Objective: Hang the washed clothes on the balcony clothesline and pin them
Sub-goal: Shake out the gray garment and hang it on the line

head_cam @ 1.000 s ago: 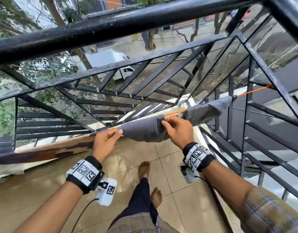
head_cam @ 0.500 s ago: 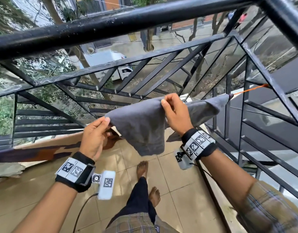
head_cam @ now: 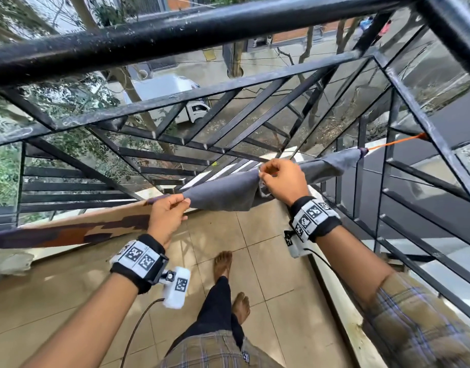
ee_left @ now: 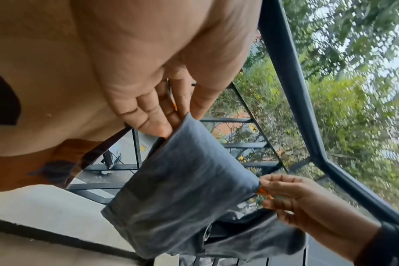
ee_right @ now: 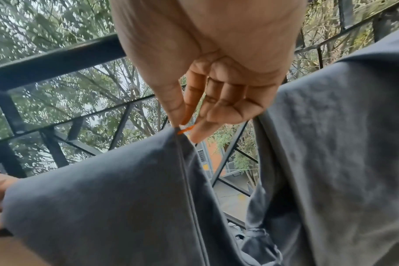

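Note:
A grey garment (head_cam: 223,193) hangs over the orange clothesline (head_cam: 393,143), which runs to the railing at the right. My left hand (head_cam: 172,205) pinches the garment's left corner (ee_left: 182,122) on the line. My right hand (head_cam: 268,179) pinches the cloth's top fold (ee_right: 178,131) together with the orange line, about a forearm's length to the right. The stretch of grey cloth (ee_left: 182,180) between the hands is pulled flat. More grey cloth (head_cam: 332,163) lies along the line beyond the right hand. No clothespin shows in any view.
A black metal railing (head_cam: 202,30) with diagonal bars encloses the balcony ahead and to the right. A brown patterned cloth (head_cam: 77,229) hangs along the line at the left. My bare feet (head_cam: 223,264) stand on the beige floor tiles (head_cam: 268,261). The street with a white truck (head_cam: 175,99) lies below.
Both hands lifted the grey cloth off the line half a second ago and have now lowered it back, spreading it flat between them along the line.

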Demonstrator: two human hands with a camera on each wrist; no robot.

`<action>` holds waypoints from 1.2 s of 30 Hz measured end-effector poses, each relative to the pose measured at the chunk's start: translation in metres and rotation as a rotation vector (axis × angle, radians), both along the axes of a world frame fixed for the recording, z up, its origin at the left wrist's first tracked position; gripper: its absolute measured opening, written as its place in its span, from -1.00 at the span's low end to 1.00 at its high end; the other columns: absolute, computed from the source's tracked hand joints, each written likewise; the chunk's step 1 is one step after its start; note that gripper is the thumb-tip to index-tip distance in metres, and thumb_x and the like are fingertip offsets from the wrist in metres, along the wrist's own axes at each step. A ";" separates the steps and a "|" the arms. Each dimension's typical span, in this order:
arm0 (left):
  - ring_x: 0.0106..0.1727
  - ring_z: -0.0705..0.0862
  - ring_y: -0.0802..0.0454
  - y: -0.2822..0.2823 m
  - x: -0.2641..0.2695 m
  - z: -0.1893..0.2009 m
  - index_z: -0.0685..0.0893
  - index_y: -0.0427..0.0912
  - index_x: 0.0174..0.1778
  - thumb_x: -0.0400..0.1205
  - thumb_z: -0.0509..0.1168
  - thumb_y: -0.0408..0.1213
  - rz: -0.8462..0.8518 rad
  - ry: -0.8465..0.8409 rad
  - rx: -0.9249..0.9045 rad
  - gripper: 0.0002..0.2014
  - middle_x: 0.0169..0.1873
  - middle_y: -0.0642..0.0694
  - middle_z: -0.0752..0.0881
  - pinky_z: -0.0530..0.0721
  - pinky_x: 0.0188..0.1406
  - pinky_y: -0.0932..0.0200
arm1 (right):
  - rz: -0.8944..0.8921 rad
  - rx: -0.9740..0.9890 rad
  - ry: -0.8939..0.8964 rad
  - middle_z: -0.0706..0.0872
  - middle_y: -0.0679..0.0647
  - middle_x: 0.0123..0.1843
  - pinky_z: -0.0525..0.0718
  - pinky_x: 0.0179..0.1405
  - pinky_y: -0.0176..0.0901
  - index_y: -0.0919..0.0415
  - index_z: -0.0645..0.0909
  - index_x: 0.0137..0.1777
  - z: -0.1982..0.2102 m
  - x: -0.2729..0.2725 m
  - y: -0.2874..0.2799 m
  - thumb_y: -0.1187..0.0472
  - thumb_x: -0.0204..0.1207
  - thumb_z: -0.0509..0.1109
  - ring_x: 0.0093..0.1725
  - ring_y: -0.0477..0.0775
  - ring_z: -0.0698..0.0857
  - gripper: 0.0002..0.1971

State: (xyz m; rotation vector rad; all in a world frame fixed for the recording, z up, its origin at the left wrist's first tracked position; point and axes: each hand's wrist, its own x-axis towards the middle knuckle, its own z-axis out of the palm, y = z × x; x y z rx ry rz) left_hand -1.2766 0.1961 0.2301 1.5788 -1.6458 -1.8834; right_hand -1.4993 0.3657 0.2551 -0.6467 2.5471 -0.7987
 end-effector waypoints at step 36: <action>-0.11 0.84 -0.17 0.135 -0.185 -0.033 0.71 0.07 -0.11 0.44 0.43 0.27 -0.596 0.049 -0.040 -0.64 -0.28 -0.06 0.83 0.78 0.10 -0.25 | -0.559 -0.386 0.138 0.59 -0.12 -0.40 0.49 -0.25 -0.20 -0.07 0.51 -0.37 -0.010 -0.131 0.146 -0.12 0.54 0.38 -0.34 -0.11 0.53 -0.71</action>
